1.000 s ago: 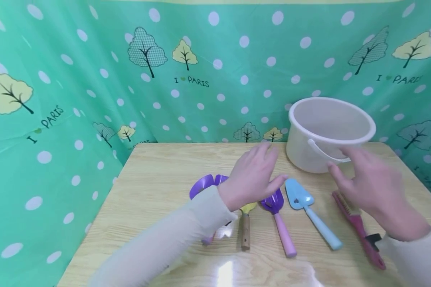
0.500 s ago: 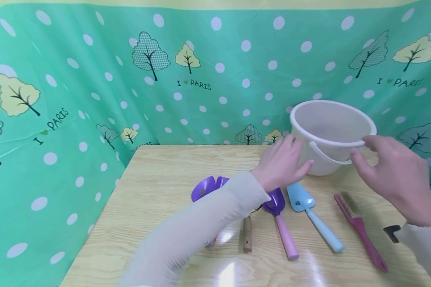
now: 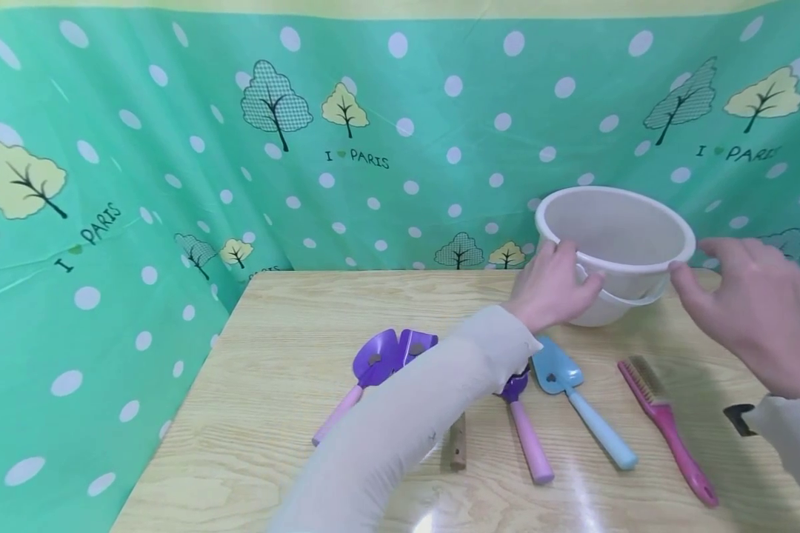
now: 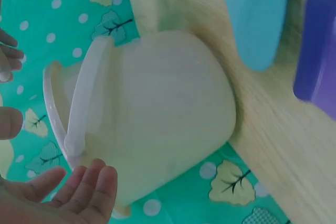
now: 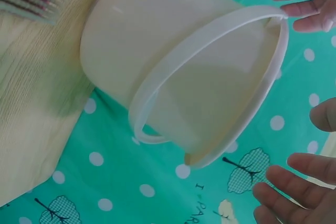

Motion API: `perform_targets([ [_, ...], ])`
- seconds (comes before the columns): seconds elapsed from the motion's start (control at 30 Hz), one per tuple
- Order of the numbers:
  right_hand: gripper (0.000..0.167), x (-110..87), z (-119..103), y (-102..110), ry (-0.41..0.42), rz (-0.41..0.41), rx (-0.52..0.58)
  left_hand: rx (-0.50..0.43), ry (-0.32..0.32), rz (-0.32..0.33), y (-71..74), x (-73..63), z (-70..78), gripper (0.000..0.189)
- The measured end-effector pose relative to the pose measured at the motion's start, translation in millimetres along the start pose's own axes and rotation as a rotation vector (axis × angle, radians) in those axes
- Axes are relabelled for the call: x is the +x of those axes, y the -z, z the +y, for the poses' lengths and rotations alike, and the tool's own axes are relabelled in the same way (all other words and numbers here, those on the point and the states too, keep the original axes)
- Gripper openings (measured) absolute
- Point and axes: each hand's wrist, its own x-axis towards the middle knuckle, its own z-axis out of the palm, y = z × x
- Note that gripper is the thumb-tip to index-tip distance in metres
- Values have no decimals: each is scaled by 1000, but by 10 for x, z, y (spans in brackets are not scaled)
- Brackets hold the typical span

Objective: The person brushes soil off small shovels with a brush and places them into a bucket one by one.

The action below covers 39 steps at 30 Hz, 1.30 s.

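A white plastic bucket [image 3: 597, 314] with a white handle [image 3: 623, 299] stands at the back right of the wooden table. My left hand [image 3: 552, 289] is at its left side, fingers straight and right at the rim. On the opposite side is my right hand [image 3: 760, 311], fingers spread and relaxed, its thumb close to the rim's right edge. In the right wrist view, the right hand's fingers [image 5: 286, 192] are apart from the bucket, and nothing is in them. The left wrist view shows the bucket wall [image 4: 168, 103] beside the left fingers [image 4: 97, 190].
In front of the bucket lie a light blue spade-shaped tool [image 3: 596, 422], a pink-handled bristle brush [image 3: 670, 433] and a purple-headed tool with a pink handle [image 3: 530, 440]. Another purple tool [image 3: 376, 359] and a wooden handle [image 3: 458, 444] lie leftward, partly under my left sleeve. A dotted green curtain [image 3: 373, 148] hangs behind.
My left hand has moved right to the bucket's left side. My right hand has moved right, from in front of the bucket to beside its right rim. The bucket and tools stay in place.
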Motion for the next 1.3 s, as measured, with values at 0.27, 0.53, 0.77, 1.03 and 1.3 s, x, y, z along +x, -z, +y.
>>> perform_targets([
  [0.27,59,70,133,-12,-154,-106,26,-119,159,100,-83,76,-1,43],
  [0.53,73,69,211,-53,-281,-189,102,-364,232,99,-72,105,-57,35],
  [0.77,81,73,220,-129,-372,-308,147,-468,379,16,-131,117,-10,16],
  [1.03,86,90,192,-206,-404,-367,184,-557,453,-2,-211,130,-4,16],
  [1.3,90,114,220,-264,-454,-368,253,-640,471,33,-266,132,1,19],
])
